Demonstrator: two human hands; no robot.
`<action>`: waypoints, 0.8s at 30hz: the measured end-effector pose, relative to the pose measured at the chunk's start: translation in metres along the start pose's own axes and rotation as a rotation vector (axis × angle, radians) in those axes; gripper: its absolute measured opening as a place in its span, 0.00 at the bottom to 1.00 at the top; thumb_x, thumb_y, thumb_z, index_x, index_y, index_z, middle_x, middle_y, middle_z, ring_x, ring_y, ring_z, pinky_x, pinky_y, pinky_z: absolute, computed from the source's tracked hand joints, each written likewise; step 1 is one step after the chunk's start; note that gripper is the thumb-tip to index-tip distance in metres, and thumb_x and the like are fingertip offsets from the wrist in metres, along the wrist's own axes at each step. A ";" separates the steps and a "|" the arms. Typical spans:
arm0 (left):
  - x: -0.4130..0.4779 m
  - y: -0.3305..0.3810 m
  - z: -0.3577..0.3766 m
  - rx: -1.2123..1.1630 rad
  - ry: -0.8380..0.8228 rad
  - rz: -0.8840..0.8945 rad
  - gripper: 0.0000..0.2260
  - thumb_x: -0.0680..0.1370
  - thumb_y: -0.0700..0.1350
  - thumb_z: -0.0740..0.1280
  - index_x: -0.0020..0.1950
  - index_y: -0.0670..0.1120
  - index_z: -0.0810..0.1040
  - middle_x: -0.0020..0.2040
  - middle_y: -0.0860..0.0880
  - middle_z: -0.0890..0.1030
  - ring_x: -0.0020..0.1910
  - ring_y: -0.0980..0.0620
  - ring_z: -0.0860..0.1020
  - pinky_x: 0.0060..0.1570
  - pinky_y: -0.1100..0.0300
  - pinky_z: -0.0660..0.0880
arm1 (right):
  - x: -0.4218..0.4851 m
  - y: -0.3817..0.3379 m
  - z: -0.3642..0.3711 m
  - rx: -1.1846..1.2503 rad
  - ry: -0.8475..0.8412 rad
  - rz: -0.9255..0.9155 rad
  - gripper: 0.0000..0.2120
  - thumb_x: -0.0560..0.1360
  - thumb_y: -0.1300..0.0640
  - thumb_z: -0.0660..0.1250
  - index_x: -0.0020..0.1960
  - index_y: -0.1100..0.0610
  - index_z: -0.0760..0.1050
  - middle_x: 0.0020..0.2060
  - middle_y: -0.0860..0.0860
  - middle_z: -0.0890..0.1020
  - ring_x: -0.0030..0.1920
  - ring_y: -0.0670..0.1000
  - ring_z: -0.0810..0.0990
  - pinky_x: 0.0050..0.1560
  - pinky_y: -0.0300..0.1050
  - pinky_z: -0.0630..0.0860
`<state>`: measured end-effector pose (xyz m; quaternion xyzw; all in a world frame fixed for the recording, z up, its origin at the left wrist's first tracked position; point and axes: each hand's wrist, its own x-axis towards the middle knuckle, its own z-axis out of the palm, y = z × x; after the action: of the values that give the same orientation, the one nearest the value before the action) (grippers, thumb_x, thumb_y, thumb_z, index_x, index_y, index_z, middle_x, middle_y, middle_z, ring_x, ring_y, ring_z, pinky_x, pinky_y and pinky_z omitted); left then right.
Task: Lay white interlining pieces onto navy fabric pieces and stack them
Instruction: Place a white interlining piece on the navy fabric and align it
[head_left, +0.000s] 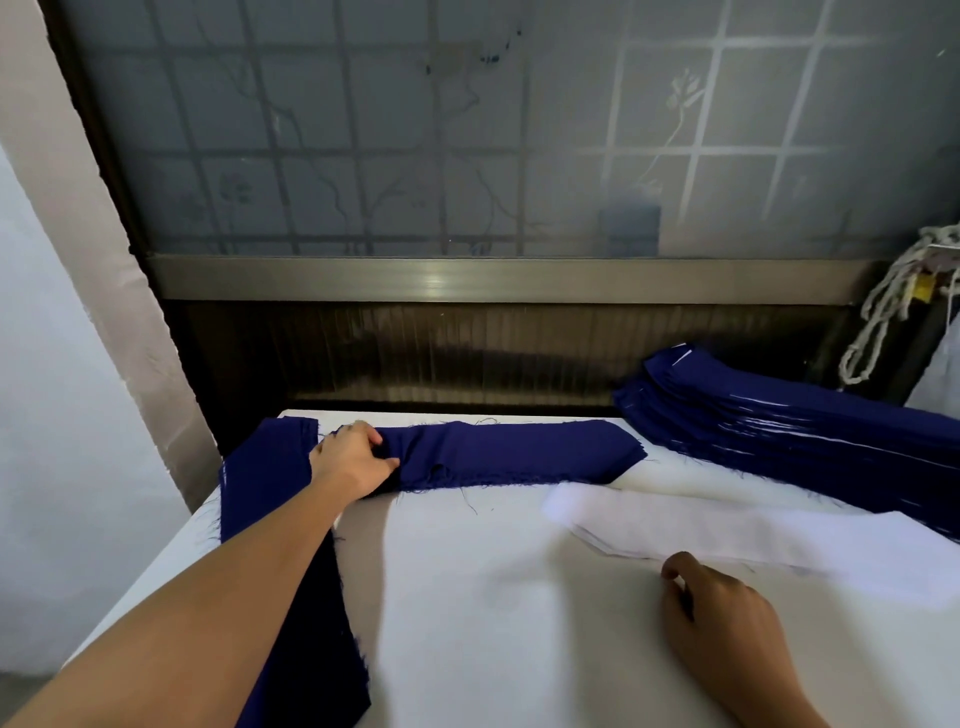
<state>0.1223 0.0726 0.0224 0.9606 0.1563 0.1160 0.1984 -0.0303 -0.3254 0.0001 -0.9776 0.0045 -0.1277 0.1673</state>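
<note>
A long navy fabric piece (519, 452) lies across the far side of the white table (493, 623). My left hand (353, 457) reaches out and pinches its left end, bunching the cloth. Under my left forearm a second navy strip (270, 483) runs down the table's left edge. A stack of white interlining pieces (753, 535) lies at the right. My right hand (727, 618) sits at the near edge of that stack with fingers curled, its fingertips touching the white pieces; whether it holds one cannot be seen.
A tall stack of navy pieces with white layers (789, 415) sits at the back right. Behind the table are a frosted window (467, 130) and a dark sill. White rope (878, 322) hangs at the far right.
</note>
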 end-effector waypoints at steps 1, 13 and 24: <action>0.002 0.001 -0.001 0.031 -0.022 -0.038 0.21 0.73 0.59 0.73 0.61 0.53 0.75 0.57 0.51 0.79 0.62 0.47 0.75 0.65 0.48 0.69 | 0.000 0.001 0.001 0.002 0.008 0.001 0.03 0.75 0.55 0.62 0.47 0.46 0.71 0.30 0.43 0.76 0.32 0.50 0.76 0.33 0.44 0.71; -0.055 0.031 -0.005 -0.524 0.164 0.108 0.08 0.79 0.47 0.70 0.55 0.45 0.82 0.45 0.55 0.83 0.48 0.52 0.81 0.49 0.58 0.74 | 0.003 0.005 0.006 0.005 0.024 -0.008 0.02 0.75 0.54 0.61 0.45 0.48 0.70 0.31 0.46 0.78 0.32 0.51 0.76 0.33 0.44 0.71; -0.209 0.133 0.022 -0.303 0.008 1.161 0.12 0.72 0.40 0.68 0.55 0.45 0.84 0.48 0.49 0.84 0.43 0.48 0.81 0.42 0.58 0.78 | -0.002 0.007 -0.002 0.008 0.238 -0.386 0.37 0.61 0.55 0.79 0.69 0.57 0.73 0.65 0.53 0.77 0.60 0.55 0.77 0.58 0.49 0.72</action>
<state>-0.0310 -0.1235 0.0248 0.8496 -0.4113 0.2302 0.2368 -0.0321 -0.3321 -0.0009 -0.9377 -0.1636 -0.2717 0.1416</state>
